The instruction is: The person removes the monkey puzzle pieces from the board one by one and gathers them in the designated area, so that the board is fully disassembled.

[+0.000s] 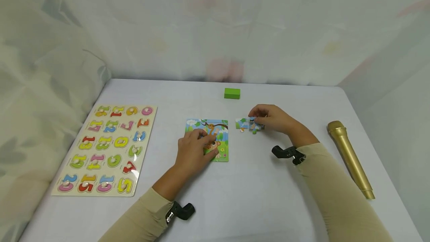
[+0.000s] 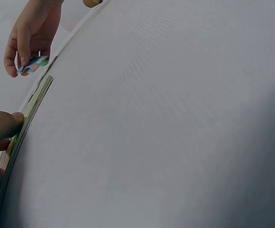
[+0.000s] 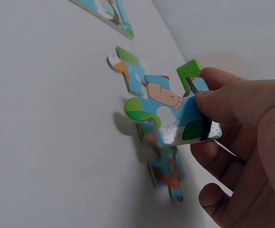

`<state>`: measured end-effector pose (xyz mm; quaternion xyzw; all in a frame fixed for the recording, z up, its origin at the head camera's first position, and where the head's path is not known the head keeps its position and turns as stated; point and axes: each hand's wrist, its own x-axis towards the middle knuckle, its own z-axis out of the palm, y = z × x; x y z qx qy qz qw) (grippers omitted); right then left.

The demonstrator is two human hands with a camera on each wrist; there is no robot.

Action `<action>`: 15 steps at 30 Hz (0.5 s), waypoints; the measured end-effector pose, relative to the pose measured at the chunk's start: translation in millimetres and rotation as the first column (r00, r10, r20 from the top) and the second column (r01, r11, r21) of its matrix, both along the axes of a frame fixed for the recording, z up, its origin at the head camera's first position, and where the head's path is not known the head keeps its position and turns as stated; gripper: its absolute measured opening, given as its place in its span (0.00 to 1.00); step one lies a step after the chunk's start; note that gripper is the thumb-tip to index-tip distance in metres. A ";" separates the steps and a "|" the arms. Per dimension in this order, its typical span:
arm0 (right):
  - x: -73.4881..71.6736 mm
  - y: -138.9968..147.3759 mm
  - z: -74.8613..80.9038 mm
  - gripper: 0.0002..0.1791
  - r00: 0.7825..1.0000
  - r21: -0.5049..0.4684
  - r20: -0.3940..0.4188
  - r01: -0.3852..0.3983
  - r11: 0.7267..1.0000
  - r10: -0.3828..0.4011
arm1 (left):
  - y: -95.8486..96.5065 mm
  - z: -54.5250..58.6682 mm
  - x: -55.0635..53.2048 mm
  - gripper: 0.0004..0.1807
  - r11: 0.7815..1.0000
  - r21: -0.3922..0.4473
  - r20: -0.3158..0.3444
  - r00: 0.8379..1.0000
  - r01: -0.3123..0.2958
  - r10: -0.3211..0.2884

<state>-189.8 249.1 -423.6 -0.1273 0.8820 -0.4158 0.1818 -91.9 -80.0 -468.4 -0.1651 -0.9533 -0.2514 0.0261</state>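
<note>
A jigsaw puzzle (image 1: 223,154) with a monkey hanging from a branch lies in the middle of the table. My left hand (image 1: 192,149) rests on its left and lower part, thumb and fingertips spread over the picture and hiding some of it. To the right of the puzzle, my right hand (image 1: 273,118) pinches a puzzle piece (image 3: 173,111) between thumb and fingers. Blue sky, a small foot and green leaves are printed on that piece. Beneath it on the table are loose puzzle pieces (image 3: 132,71), partly covered by the held piece in the right wrist view.
A number board (image 1: 111,150) with knobbed numerals lies at the left. Behind the puzzle is a green block (image 1: 232,93). A gold microphone (image 1: 351,158) lies along the right side. Patterned cloth (image 1: 215,29) hangs behind the table.
</note>
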 end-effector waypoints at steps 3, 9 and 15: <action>1.0 11.4 -2.7 0.12 1.000 0.004 -0.002 0.007 1.000 -0.007 | 0.1 -0.5 0.1 0.26 1.000 -0.009 -0.005 1.000 0.000 0.000; 3.4 31.9 -3.8 0.12 0.999 0.011 0.000 0.034 0.999 -0.034 | 0.0 0.5 0.3 0.27 1.000 -0.014 -0.013 1.000 -0.001 0.000; 6.1 49.0 -5.8 0.11 0.997 0.044 -0.008 0.077 0.996 -0.077 | 0.1 1.8 0.7 0.27 1.000 -0.020 -0.011 1.000 0.002 -0.002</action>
